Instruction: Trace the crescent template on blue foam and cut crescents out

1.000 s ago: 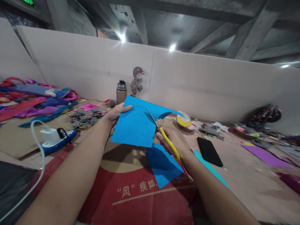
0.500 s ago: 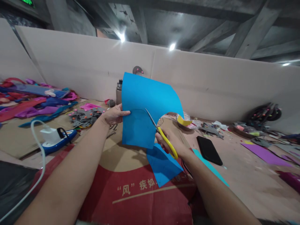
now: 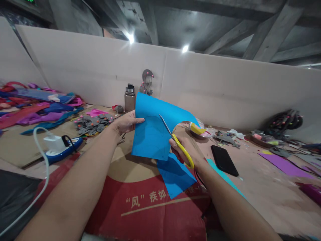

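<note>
A bright blue sheet (image 3: 150, 137), perhaps felt or paper, is held up by its left edge in my left hand (image 3: 127, 122), the thumb lying on its near face. A faint curved line shows on the sheet, and its right side has a curved cut. My right hand (image 3: 184, 149) grips yellow-handled scissors (image 3: 181, 147), whose blades reach up and left across the sheet at the cut. Whether the blades are slightly apart I cannot tell. Below, another blue piece (image 3: 175, 177) lies on the red and tan cardboard (image 3: 150, 221).
A black phone (image 3: 224, 160) and a purple sheet (image 3: 283, 164) lie to the right. At left are a blue power strip (image 3: 65, 150), grey felt pieces (image 3: 94, 124) and a heap of coloured fabric (image 3: 42, 107). A bottle (image 3: 129, 98) stands behind, before a white partition (image 3: 87, 67).
The sheet's upper part has dropped and bent over, so the bottle and the grey hanging ornament show more. Both hands and the scissors have shifted slightly right.
</note>
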`<state>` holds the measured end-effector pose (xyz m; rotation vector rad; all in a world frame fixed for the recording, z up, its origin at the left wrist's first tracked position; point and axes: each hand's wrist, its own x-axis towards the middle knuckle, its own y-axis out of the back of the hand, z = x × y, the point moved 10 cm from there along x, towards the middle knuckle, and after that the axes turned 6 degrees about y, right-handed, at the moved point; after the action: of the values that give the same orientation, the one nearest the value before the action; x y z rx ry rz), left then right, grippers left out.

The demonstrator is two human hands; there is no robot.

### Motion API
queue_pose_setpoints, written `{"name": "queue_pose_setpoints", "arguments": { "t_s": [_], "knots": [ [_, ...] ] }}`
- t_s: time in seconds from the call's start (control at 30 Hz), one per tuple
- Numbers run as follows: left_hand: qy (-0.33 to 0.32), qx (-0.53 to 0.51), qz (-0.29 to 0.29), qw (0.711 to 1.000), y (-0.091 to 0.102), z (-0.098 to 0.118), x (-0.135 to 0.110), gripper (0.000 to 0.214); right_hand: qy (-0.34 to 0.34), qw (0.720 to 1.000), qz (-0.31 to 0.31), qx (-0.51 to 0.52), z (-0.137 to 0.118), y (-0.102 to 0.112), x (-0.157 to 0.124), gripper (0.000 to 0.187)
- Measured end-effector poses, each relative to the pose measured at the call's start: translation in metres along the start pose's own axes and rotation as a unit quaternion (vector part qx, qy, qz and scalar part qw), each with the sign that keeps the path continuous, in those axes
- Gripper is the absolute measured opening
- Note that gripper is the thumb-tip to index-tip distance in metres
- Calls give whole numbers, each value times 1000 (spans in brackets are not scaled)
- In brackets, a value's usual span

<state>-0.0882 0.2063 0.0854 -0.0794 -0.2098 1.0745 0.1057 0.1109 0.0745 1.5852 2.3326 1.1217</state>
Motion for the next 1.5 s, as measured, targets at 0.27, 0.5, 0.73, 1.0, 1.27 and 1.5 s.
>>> {"name": "queue_pose_setpoints", "arguments": {
  "t_s": [0.27,0.5,0.73,1.0,1.27,1.5],
  "knots": [
    [1,1,-4,1000,0,0,0,74,-2,1000,5,1,2,1,-1,49],
    [-9,-6,-13,1000,1,1,1,71,-10,1000,8,-5,9,3,-1,44],
    [-2,7,-24,1000,2,0,0,72,-17,1000,2,-2,8,3,-2,42],
    [0,18,-26,1000,3,1,-2,74,-1,1000,-1,2,10,2,-1,43],
    [15,41,-23,999,4,-1,-1,75,19,999,-15,-46,1,7,-2,43],
    [23,49,-18,998,3,-2,0,74,56,988,-3,-145,-2,16,-2,42]
  ]
}}
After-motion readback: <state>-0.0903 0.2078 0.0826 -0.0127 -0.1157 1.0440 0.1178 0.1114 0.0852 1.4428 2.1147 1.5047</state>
